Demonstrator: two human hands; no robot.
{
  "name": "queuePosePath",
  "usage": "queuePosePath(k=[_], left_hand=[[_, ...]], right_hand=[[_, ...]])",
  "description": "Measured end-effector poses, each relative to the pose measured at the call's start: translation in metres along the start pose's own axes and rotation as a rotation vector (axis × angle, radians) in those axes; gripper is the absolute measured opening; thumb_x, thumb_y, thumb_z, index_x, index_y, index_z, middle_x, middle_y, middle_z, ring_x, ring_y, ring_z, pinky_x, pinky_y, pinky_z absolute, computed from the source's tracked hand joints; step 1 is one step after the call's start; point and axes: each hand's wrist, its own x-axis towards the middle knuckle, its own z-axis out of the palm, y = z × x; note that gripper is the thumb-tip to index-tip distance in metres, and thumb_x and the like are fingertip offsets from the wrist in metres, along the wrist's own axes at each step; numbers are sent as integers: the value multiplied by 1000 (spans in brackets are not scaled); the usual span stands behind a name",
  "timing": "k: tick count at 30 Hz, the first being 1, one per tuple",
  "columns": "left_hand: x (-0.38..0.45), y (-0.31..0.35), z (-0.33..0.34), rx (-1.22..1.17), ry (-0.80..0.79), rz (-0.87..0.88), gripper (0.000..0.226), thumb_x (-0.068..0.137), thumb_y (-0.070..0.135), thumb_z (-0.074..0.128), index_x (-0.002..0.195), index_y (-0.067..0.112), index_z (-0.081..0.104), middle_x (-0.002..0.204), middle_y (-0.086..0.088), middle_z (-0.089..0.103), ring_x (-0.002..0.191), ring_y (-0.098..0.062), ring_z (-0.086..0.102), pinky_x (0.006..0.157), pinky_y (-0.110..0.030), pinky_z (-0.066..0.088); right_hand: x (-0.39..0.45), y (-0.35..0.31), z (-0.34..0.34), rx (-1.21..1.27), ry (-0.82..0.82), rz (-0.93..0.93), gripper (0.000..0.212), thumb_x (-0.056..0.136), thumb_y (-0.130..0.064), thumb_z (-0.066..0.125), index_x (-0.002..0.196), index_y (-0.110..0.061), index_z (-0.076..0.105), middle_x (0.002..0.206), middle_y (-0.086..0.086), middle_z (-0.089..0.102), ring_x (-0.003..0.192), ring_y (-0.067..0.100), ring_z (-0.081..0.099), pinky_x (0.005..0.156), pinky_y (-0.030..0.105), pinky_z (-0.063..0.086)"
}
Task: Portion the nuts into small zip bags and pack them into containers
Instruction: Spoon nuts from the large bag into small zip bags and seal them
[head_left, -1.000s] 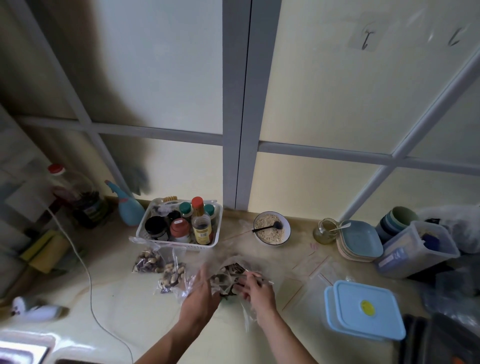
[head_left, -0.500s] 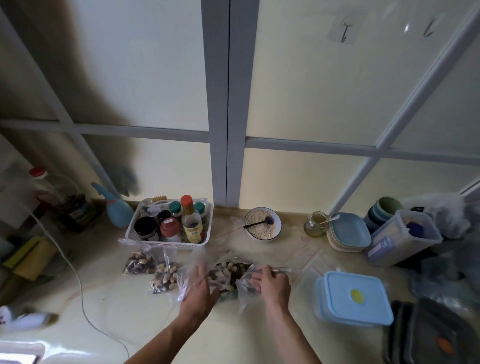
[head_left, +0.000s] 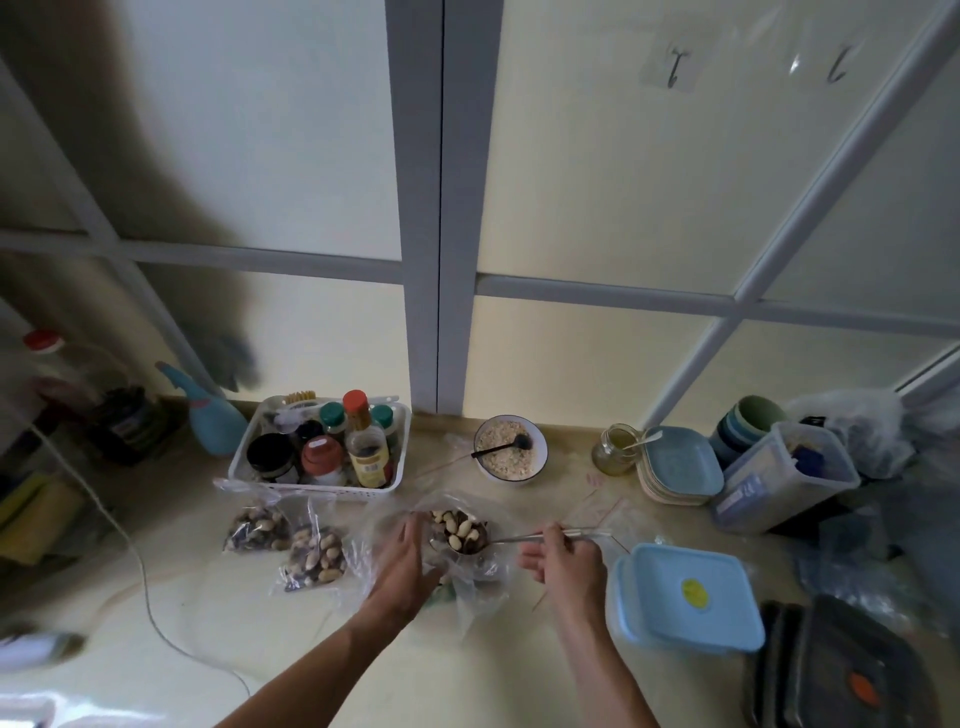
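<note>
In the lower middle of the frame we see a spoon (head_left: 470, 540) loaded with nuts (head_left: 457, 527) over an open clear bag (head_left: 467, 577). The right hand (head_left: 566, 564) pinches the spoon handle. The left hand (head_left: 405, 564) holds the bag edge; how its fingers lie, we cannot tell. Two filled bags (head_left: 311, 558) lie to the left, a blue container (head_left: 691, 597) to the right.

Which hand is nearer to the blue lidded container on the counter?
The right hand. It holds a spoon just left of the blue lidded container. The left hand is farther left, at the open nut bag.
</note>
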Motion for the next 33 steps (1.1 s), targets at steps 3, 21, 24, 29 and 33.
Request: queuePosePath(k=[3,21,24,29,33], left_hand=[[1,-3,2,-8,-5,16,70,71,25,79,131,31,41,128,2,55,114,-18,55,89,-23,43],[-18,-9,-11,-193,-37,-10,54,89,6,73,134,20,48,116,18,58,105,16,57,82,-1,44],[-20,-12,-12,-196,5,20,56,89,16,75,137,22,48,120,13,59,108,8,58,90,-5,42],[-21,-10,-16,-182,62,56,56,89,21,75,139,20,50,127,5,57,111,-9,55,97,-20,41],[-23,-12,-16,-226,78,54,57,91,27,71,141,28,43,130,9,51,116,-2,49,102,-16,37]], right_hand=[[-8,-3,2,-24,-100,-26,27,99,-20,54,86,-10,75,69,5,76,67,19,76,59,26,54],[-21,6,14,-255,-564,-341,25,97,-22,65,104,-41,79,94,-3,78,87,14,75,84,35,61],[-19,2,11,-182,-543,-378,24,97,-16,66,104,-34,80,94,-2,79,90,16,75,84,34,61],[-14,-4,3,-46,-508,-408,22,96,-8,65,104,-21,80,95,5,78,91,21,75,79,29,58],[-12,-5,2,55,-496,-400,22,90,-17,62,104,-15,79,98,8,78,91,26,75,77,30,57]])
